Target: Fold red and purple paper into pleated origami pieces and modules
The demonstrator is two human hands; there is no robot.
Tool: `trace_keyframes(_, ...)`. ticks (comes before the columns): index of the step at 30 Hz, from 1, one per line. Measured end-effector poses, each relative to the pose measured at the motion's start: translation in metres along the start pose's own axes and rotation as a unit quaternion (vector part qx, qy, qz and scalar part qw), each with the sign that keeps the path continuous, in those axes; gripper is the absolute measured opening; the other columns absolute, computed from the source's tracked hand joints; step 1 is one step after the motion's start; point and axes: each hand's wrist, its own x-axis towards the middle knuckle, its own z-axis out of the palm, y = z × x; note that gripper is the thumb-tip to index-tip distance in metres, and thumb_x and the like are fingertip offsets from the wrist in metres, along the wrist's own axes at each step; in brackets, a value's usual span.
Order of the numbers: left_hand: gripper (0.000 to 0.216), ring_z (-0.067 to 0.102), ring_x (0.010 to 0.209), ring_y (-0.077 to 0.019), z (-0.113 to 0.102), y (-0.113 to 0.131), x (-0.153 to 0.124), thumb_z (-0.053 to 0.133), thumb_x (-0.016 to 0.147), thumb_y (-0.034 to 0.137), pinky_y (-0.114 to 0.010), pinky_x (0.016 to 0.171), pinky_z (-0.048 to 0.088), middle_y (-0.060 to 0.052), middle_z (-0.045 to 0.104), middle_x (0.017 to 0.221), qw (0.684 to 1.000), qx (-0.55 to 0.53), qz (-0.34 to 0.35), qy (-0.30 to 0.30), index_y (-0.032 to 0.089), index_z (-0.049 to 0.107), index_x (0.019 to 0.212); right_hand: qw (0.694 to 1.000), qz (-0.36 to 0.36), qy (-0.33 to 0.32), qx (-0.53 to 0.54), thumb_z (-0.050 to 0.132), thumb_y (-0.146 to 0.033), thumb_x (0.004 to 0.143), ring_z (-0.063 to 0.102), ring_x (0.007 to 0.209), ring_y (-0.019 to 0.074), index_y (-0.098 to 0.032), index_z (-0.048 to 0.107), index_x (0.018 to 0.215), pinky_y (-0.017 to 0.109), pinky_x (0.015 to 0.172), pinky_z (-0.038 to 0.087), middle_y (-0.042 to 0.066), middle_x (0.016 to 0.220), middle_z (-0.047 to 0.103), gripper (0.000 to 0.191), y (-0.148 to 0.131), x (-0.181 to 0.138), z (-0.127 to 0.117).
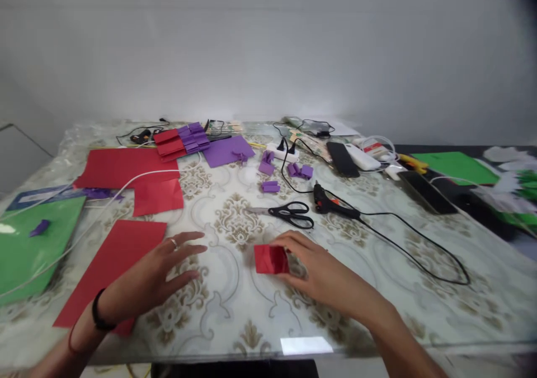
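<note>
My right hand grips a small folded red paper piece on the patterned table, thumb and fingers pinched on its right edge. My left hand lies flat with fingers spread, its heel over the corner of a long red paper sheet; a ring shows on one finger and a black band on the wrist. Black-handled scissors lie just beyond the red piece. A black glue gun with a long cable lies to their right.
More red sheets, a purple sheet and small folded purple pieces lie further back. Green paper sits at the left edge, another green sheet at the right. Phones, a power strip and cables crowd the far right.
</note>
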Motion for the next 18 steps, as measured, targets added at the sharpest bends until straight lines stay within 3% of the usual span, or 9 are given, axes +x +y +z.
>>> trace_keyframes(4,0.032,0.071,0.12,-0.0279,0.001,0.0,-0.018,0.065,0.1,0.043,-0.039,0.104,0.058,-0.007,0.072,0.133,0.982,-0.128,-0.12,0.065,0.03,0.068,0.129,0.996,-0.092,0.017,-0.003,0.069,-0.019,0.094,0.055,0.137,0.0262,-0.027,0.047,0.15,0.045,0.115,0.046,0.01,0.148,0.056,0.061,-0.024,0.017,0.008)
trace_keyframes(6,0.042,0.074,0.112,-0.0274,0.015,0.009,-0.017,0.06,0.102,0.047,-0.038,0.094,0.061,-0.011,0.074,0.129,0.941,-0.283,-0.175,0.07,0.026,0.059,0.138,0.989,-0.148,0.019,0.004,0.07,-0.016,0.093,0.054,0.137,0.0259,-0.026,0.045,0.152,0.043,0.116,0.046,0.011,0.147,0.058,0.065,-0.035,0.027,0.018)
trace_keyframes(9,0.055,0.073,0.111,-0.028,0.039,0.027,0.001,0.069,0.096,0.047,-0.036,0.089,0.06,-0.012,0.074,0.124,0.894,-0.415,-0.161,0.048,0.022,0.055,0.143,0.977,-0.212,0.007,0.016,0.075,-0.013,0.091,0.055,0.135,0.0253,-0.023,0.048,0.151,0.042,0.116,0.046,0.011,0.142,0.062,0.066,-0.051,0.042,0.032)
trace_keyframes(11,0.04,0.074,0.098,-0.0253,0.046,0.033,0.015,0.07,0.094,0.043,-0.033,0.083,0.058,-0.01,0.077,0.109,0.897,-0.405,-0.168,0.049,0.017,0.067,0.123,0.975,-0.221,-0.005,0.029,0.08,-0.015,0.088,0.054,0.135,0.0249,-0.022,0.05,0.15,0.04,0.116,0.046,0.012,0.143,0.061,0.069,-0.057,0.051,0.037)
trace_keyframes(14,0.025,0.071,0.078,-0.0193,0.043,0.035,0.028,0.067,0.093,0.038,-0.027,0.07,0.053,-0.005,0.075,0.087,0.917,-0.349,-0.184,0.058,0.015,0.073,0.103,0.981,-0.176,0.002,0.076,0.087,-0.027,0.084,0.053,0.137,0.0265,-0.021,0.053,0.148,0.041,0.117,0.043,0.013,0.148,0.057,0.073,-0.057,0.06,0.039)
trace_keyframes(16,0.023,0.07,0.073,-0.018,0.039,0.035,0.032,0.067,0.093,0.037,-0.025,0.065,0.05,-0.003,0.075,0.081,0.928,-0.313,-0.193,0.054,0.016,0.074,0.099,0.985,-0.127,0.009,0.118,0.082,-0.032,0.089,0.062,0.123,0.0247,-0.022,0.061,0.138,0.038,0.107,0.049,0.01,0.135,0.066,0.054,-0.053,0.064,0.04)
trace_keyframes(18,0.021,0.071,0.073,-0.0184,0.038,0.035,0.032,0.066,0.093,0.036,-0.025,0.065,0.051,-0.003,0.076,0.081,0.938,-0.284,-0.191,0.043,0.017,0.075,0.097,0.985,-0.096,0.005,0.145,0.074,-0.029,0.095,0.069,0.097,0.0199,-0.022,0.073,0.114,0.031,0.089,0.053,0.004,0.106,0.075,0.021,-0.051,0.065,0.041)
